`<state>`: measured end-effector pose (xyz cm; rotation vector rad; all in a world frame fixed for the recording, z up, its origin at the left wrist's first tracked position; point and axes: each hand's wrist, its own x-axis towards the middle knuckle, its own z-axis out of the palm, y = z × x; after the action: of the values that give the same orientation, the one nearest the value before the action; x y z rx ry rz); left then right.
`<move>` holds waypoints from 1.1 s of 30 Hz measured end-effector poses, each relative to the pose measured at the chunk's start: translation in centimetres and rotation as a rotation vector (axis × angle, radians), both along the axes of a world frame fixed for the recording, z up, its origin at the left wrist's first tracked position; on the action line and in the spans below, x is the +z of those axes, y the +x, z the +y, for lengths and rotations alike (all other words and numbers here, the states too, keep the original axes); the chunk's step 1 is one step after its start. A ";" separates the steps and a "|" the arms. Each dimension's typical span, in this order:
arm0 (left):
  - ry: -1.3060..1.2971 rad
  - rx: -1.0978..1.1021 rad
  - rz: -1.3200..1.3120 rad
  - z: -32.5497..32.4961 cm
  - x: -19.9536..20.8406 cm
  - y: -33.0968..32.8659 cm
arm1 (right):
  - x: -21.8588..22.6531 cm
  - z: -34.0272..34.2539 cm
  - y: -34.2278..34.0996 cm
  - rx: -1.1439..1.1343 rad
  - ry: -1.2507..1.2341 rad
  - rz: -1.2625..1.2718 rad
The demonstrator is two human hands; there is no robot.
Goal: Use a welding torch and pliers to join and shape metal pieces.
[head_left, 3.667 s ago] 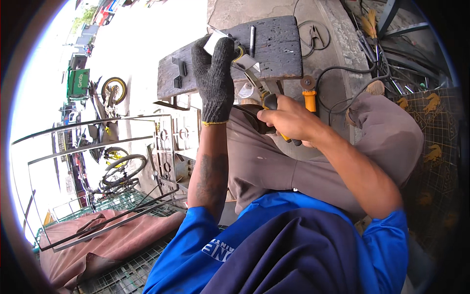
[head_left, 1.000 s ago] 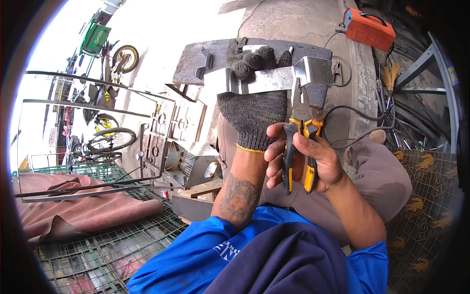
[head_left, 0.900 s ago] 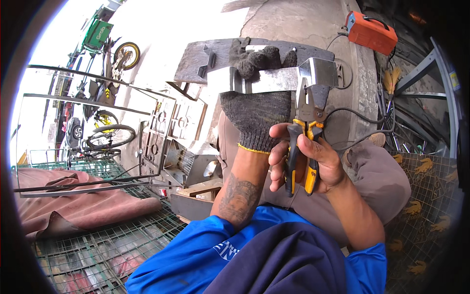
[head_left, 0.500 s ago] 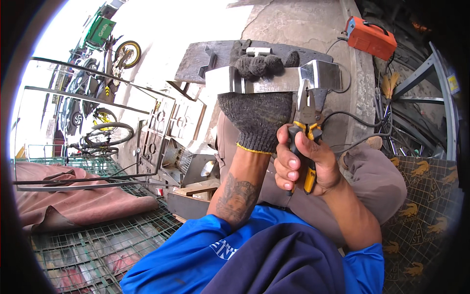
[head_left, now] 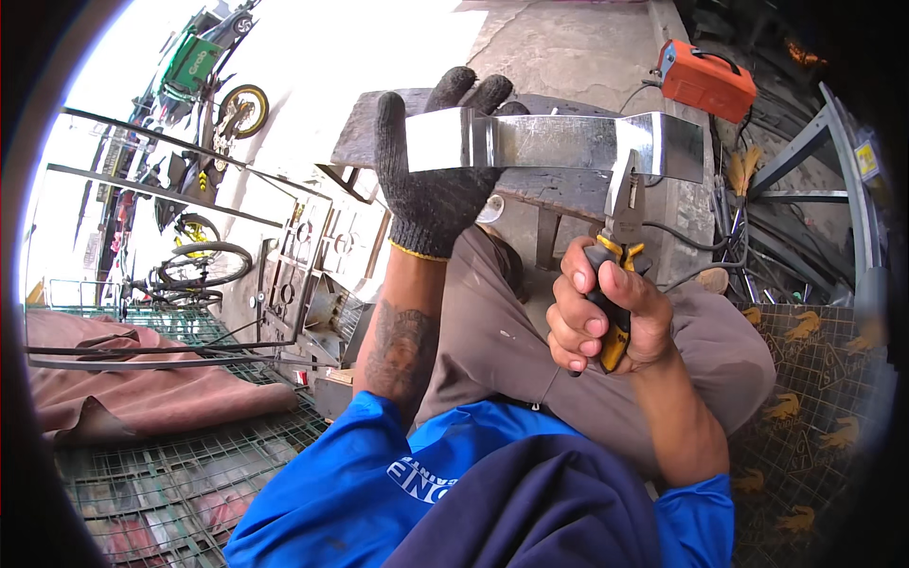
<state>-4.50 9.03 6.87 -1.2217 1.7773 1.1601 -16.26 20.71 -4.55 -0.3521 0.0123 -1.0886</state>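
A shiny bent metal strip point(head_left: 559, 144) is held up crosswise over the dark bench. Near its right part, the jaws of the combination pliers point(head_left: 625, 216) grip its lower edge. My bare right hand point(head_left: 620, 308) is closed round the pliers' black and yellow handles. My left hand point(head_left: 426, 204), in a dark knitted glove with a yellow cuff edge, lies behind the strip's left part. Its fingers are stretched out and spread, and part of the palm is hidden by the strip.
A dark wooden bench point(head_left: 559, 189) stands in front of me. Beyond it, to the right, sits an orange machine point(head_left: 705, 80) with black cables. A metal frame point(head_left: 805, 156) stands at right. A reddish cloth point(head_left: 151, 383) covers green wire mesh point(head_left: 199, 473) at left; motorbikes and a bicycle point(head_left: 204, 267) stand farther off.
My left hand has loosened its hold, spread its fingers and moved left and up. The metal strip and the pliers have shifted right, with the pliers tilting.
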 end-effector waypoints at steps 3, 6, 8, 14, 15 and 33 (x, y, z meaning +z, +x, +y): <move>0.086 -0.022 0.122 -3.5 1.7 2.6 | -0.4 0.1 -0.3 0.045 0.019 0.055; 0.178 -0.016 0.260 -5.7 2.3 3.8 | -1.1 0.2 0.0 0.107 0.025 0.120; 0.239 0.007 0.366 -7.2 2.3 4.5 | -1.8 0.2 0.1 0.171 -0.003 0.138; 0.424 0.081 0.721 -7.0 1.6 7.7 | -3.4 0.0 -0.3 0.274 0.001 0.077; 0.454 0.093 0.780 -6.9 1.2 8.0 | -3.6 -0.2 -0.3 0.285 -0.044 0.060; -0.047 -0.676 1.106 -9.0 -2.8 9.6 | -3.1 -0.1 -0.6 0.438 -0.116 0.031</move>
<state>5.12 0.07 4.05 0.1922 2.6701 1.4479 -16.84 20.61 -7.62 -0.4514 -0.0969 -0.6515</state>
